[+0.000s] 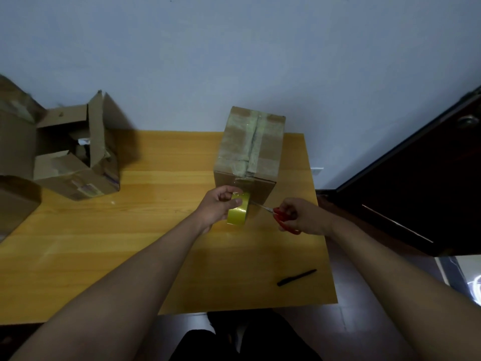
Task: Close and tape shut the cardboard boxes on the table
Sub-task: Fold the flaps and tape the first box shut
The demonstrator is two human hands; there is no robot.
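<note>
At the tabletop's (156, 230) far right, a taped box (250, 147) stands closed; the left hand (221, 207) clasps a light, slick tape roll (238, 213) by its rim while the right hand (302, 217) works red scissors (282, 220) at the thin, clingy strip, likely to cut it; an open box (75, 155) waits far left

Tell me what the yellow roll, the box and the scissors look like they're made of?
The yellow roll looks like glossy plastic tape: it shines. The box looks like matte brown cardboard, with shiny clear tape along its seam. The scissors have red handles, probably plastic, and thin pale blades, probably metal.
</note>
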